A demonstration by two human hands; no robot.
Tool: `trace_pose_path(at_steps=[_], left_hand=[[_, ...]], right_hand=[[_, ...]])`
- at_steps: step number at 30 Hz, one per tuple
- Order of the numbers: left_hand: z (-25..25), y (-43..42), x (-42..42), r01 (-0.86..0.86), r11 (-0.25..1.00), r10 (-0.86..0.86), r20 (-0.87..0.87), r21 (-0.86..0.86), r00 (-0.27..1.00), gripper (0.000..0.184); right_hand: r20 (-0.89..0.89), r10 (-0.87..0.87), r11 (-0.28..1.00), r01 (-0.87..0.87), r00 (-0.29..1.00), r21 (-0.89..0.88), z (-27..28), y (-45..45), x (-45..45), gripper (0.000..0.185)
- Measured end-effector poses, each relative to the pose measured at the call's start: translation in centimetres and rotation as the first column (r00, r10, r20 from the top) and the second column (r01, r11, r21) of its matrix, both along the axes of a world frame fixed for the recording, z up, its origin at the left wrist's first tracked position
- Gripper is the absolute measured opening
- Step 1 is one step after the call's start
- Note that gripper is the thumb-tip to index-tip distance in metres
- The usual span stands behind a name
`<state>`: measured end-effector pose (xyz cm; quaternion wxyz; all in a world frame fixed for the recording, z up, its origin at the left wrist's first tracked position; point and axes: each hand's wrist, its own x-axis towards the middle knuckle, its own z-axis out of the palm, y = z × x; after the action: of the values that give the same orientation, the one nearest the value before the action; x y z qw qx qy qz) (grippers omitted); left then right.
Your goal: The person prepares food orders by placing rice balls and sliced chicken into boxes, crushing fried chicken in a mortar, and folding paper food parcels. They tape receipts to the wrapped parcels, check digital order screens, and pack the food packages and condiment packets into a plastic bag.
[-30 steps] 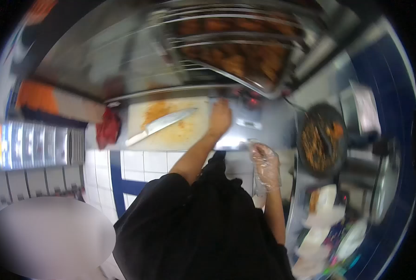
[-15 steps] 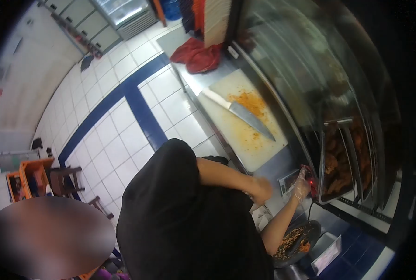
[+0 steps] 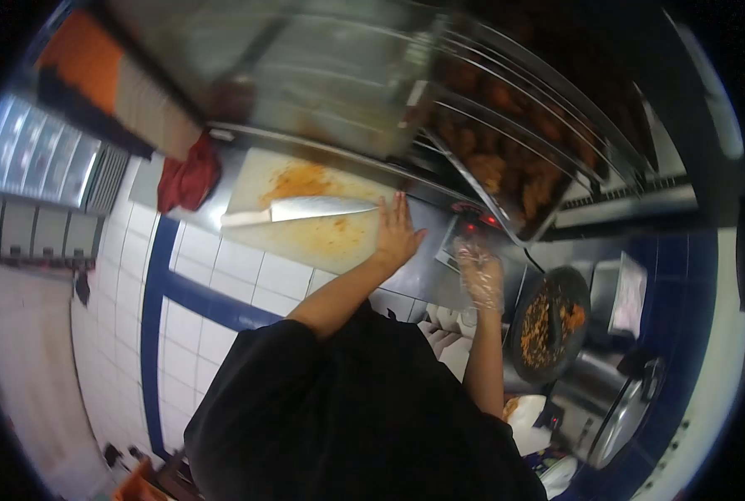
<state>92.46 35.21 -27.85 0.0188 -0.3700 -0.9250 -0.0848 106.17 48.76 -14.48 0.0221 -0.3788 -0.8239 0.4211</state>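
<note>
Crumb-strewn cutting board (image 3: 360, 250) with a knife (image 3: 326, 207) lying loose on it

The knife lies flat across the board at the left of the metal desk (image 3: 427, 280), and neither hand grips it. Orange crumbs (image 3: 301, 179) are smeared above and below the blade, so the board looks used and not wiped; no whole piece of food shows there, and whether any cutting remains cannot be told. The dark pan (image 3: 569, 276) at the right already holds a loose orange-brown mix, with what looks like a dark utensil in it.

The left hand (image 3: 398, 235) is bare and empty, its fingers spread at the board's right edge, near the knife tip; whether it presses down is unclear. The right hand (image 3: 479, 271) wears a thin, crinkled clear glove beside a small flat device (image 3: 450, 242) and two red lights (image 3: 492, 221); its fingers are blurred, so I cannot tell if they hold anything.

The board is a pale rectangle, the blade smooth, broad and tapering, the handle white. A rumpled red cloth (image 3: 190, 175) sits left of the board. Behind the desk, a metal tray (image 3: 481, 196) carries rough, lumpy brown food
</note>
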Motion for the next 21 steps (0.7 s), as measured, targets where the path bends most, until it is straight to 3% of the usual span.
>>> trace_pose_path(at_steps=[5, 7, 9, 10, 12, 13, 15, 16, 18, 21], left_hand=[[0.1, -1.1, 1.5, 0.159, 0.981, -0.169, -0.093, -0.108, 0.981, 0.078], [-0.4, -2.7, 4.3, 0.333, 0.940, -0.337, -0.059, -0.071, 0.940, 0.066], [3.2, -5.1, 6.6, 0.514, 0.857, -0.515, -0.001, -0.039, 0.857, 0.053], [4.4, -6.0, 6.8, 0.520, 0.853, -0.521, -0.005, -0.049, 0.854, 0.053], [6.1, -7.3, 6.6, 0.619, 0.753, -0.631, -0.024, 0.224, 0.776, 0.040], [6.6, -7.7, 6.3, 0.627, 0.749, -0.637, -0.030, 0.216, 0.770, 0.040], [7.2, -8.0, 5.8, 0.398, 0.851, -0.455, 0.104, 0.342, 0.884, 0.033], [7.3, -8.2, 5.5, 0.401, 0.849, -0.457, 0.099, 0.344, 0.884, 0.033], [7.6, -8.6, 4.9, 0.235, 0.901, -0.316, 0.178, 0.365, 0.932, 0.032], [8.0, -8.8, 4.8, 0.179, 0.902, -0.275, 0.203, 0.393, 0.940, 0.031]], right_hand=[[-0.185, -0.089, 0.970, 0.127, 0.979, 0.207, -3.0, 0.6, -2.1, 0.054], [-0.146, -0.155, 0.955, 0.187, 0.977, 0.232, -3.7, 1.1, -4.2, 0.059], [-0.116, -0.212, 0.936, 0.236, 0.970, 0.260, -4.6, 1.9, -5.8, 0.065], [-0.099, -0.211, 0.928, 0.231, 0.972, 0.291, -5.0, 2.0, -6.3, 0.068], [-0.042, -0.203, 0.930, 0.206, 0.978, 0.305, -5.2, 2.1, -6.7, 0.074], [-0.051, -0.211, 0.929, 0.216, 0.976, 0.300, -5.8, 2.3, -6.8, 0.074], [-0.080, -0.172, 0.944, 0.187, 0.982, 0.271, -6.3, 2.5, -6.5, 0.080], [-0.085, -0.159, 0.958, 0.175, 0.984, 0.227, -5.9, 2.5, -6.4, 0.082], [-0.140, -0.172, 0.968, 0.194, 0.975, 0.158, -4.8, 2.4, -6.5, 0.080], [-0.263, -0.198, 0.972, 0.224, 0.944, 0.074, -4.1, 2.0, -6.5, 0.078]])
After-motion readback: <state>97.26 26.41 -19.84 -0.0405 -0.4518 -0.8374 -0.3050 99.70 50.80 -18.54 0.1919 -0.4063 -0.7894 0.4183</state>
